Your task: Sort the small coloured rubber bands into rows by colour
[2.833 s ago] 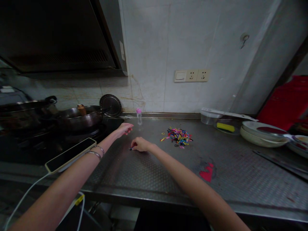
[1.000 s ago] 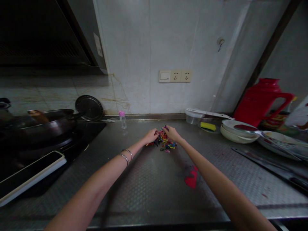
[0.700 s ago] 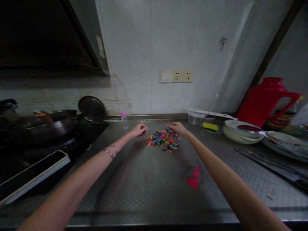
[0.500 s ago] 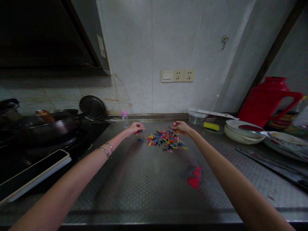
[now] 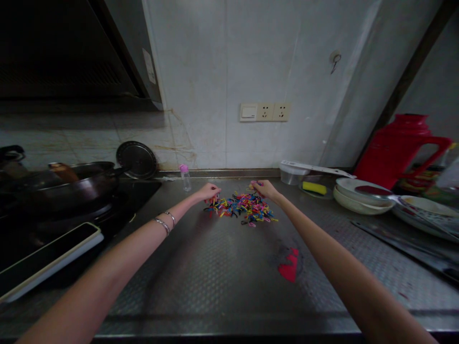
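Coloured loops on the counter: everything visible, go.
Many small, thin loops in red, yellow, blue, pink and black, elastic by their look. They lie tangled in a loose, low heap on the metal counter, with strays at the edges. The left hand and right hand hold some at its two sides. Too jumbled to count.

The small bands (image 5: 251, 205) that I grip are of many colours mixed together: red, pink, yellow, blue and black. My bangles (image 5: 165, 223) are silver. I work over a grey metal counter (image 5: 193, 282) with a fine dotted pattern, and on it is one bright red mark (image 5: 289, 267). The bottle (image 5: 184, 177) has a pink cap, the sponge (image 5: 314, 188) is yellow, the flask (image 5: 394, 153) is fully red, the switch panel (image 5: 264, 112) is cream, and the wall (image 5: 197, 71) is pale grey, stained yellow-brown
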`<state>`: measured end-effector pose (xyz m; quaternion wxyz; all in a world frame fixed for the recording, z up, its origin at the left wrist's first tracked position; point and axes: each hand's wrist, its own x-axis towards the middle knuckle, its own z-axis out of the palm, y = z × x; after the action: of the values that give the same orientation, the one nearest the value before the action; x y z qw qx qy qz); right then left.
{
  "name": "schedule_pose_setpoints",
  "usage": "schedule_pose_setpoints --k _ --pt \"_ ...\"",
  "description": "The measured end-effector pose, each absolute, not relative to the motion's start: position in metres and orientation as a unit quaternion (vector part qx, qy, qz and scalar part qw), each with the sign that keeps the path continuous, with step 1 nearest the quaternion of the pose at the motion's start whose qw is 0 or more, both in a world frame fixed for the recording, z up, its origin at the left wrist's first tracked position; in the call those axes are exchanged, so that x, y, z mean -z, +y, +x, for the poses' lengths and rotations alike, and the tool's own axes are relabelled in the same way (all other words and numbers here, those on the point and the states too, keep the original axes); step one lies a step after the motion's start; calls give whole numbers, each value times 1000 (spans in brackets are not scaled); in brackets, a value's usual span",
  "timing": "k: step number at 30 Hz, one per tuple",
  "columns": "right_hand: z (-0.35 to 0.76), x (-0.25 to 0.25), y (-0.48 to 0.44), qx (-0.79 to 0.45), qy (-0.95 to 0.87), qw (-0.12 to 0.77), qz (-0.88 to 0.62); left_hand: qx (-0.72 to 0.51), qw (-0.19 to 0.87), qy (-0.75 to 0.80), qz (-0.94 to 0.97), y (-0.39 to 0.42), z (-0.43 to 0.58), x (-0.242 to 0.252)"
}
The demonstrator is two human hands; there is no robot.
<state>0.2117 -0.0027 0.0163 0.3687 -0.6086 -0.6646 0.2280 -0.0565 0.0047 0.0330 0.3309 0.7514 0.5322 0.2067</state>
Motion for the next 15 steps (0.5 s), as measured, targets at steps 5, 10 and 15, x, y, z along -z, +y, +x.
schedule_pose_setpoints --k 5,10,15 --pt "200 -20 -8 -198 -731 330 -563 -205 185 444 853 -6 -41 -27" --pt "196 -17 -19 -125 -812 188 -538 -159 151 332 917 -31 -33 -19" --pt "190 -7 -22 -60 -840 130 -523 -152 148 281 936 -49 -38 -17"
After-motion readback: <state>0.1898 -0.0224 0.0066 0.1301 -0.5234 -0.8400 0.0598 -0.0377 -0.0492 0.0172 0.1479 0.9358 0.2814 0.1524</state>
